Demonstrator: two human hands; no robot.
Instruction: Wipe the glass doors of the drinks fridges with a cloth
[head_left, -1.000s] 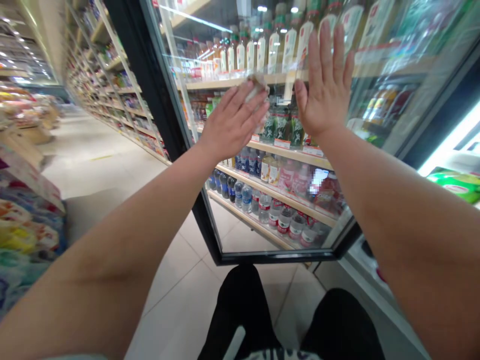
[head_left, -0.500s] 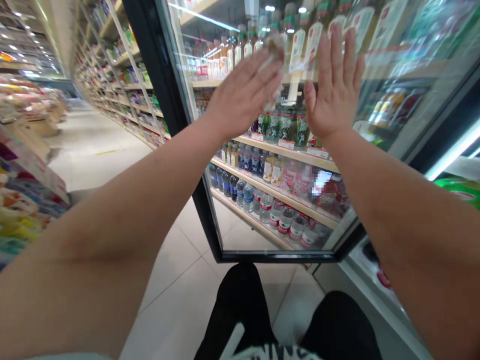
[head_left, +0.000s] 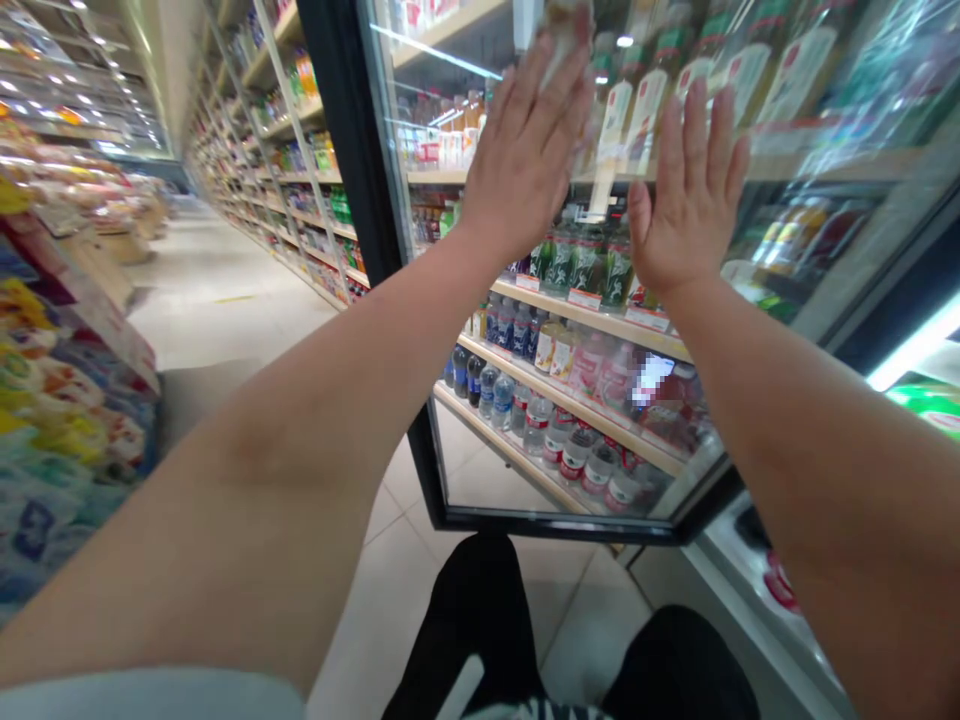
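A glass door [head_left: 480,490] with a black frame stands in front of me, ajar from the cooler. My left hand [head_left: 525,150] lies against the upper part of the glass, its fingers angled up. Under its fingertips is a crumpled pale cloth [head_left: 566,40], blurred and mostly covered by the hand. Just to the right, my right hand [head_left: 690,200] rests flat on the same pane with fingers stretched up and thumb apart. Nothing shows in it. Bottles [head_left: 585,260] on several shelves appear in the glass behind both hands.
Stocked shelves [head_left: 315,170] run along the aisle at left. A display of colourful packs [head_left: 67,400] stands close on my left. My knees [head_left: 480,600] are just below the door's bottom edge, over the tiled floor [head_left: 397,590]. At right is a lit cooler strip [head_left: 915,345].
My left hand has slid up the glass with the cloth, its fingers turning more upright. My right hand stays flat on the pane. The view has shifted slightly.
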